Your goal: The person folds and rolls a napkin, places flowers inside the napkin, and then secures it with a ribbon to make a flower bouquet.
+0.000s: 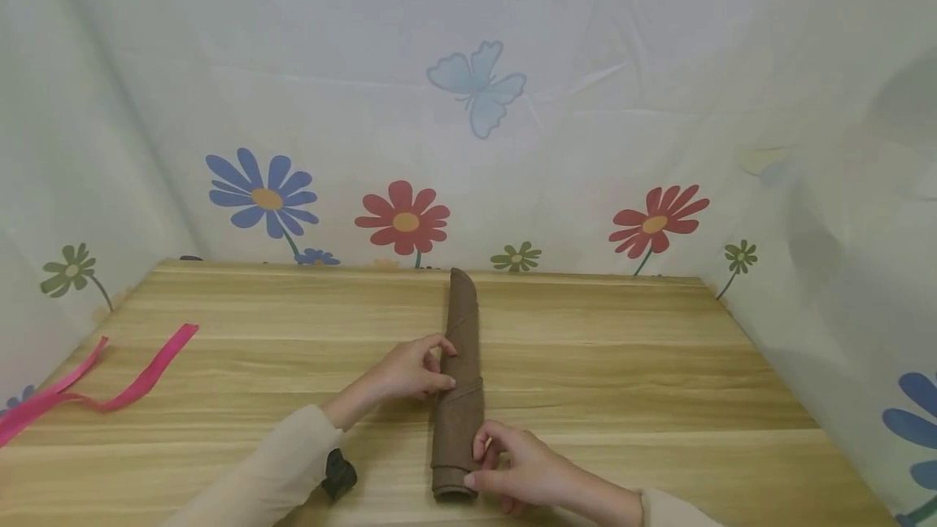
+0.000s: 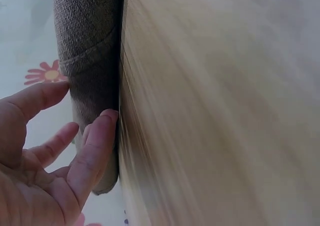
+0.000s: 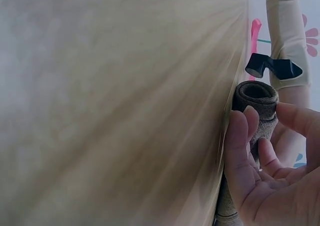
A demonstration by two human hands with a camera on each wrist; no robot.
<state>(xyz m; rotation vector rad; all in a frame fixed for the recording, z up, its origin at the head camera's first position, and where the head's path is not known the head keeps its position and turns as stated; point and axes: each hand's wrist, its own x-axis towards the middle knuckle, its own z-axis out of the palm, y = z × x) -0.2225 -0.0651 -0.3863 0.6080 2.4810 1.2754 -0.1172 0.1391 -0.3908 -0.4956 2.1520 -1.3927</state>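
A brown textured cloth [image 1: 461,421], rolled into a long tube, lies on the wooden table, pointing away from me. Its near end shows a hollow spiral of layers in the right wrist view. My left hand [image 1: 410,368] touches the roll's left side around mid-length, thumb and fingers spread apart and lightly bent. At the near end my right hand [image 1: 530,466] rests its thumb tip on the roll, with its bent fingers along the right side. In the left wrist view, the fingertips of the left hand [image 2: 55,171] reach low on the roll [image 2: 90,40], close to the tabletop.
A pink ribbon [image 1: 139,385] lies loosely at the table's left. A black band-like object [image 1: 339,474] shows beside the left sleeve [image 1: 271,462]. Behind the wooden table [image 1: 622,372] hangs a pale curtain [image 1: 571,153] printed with flowers and butterflies.
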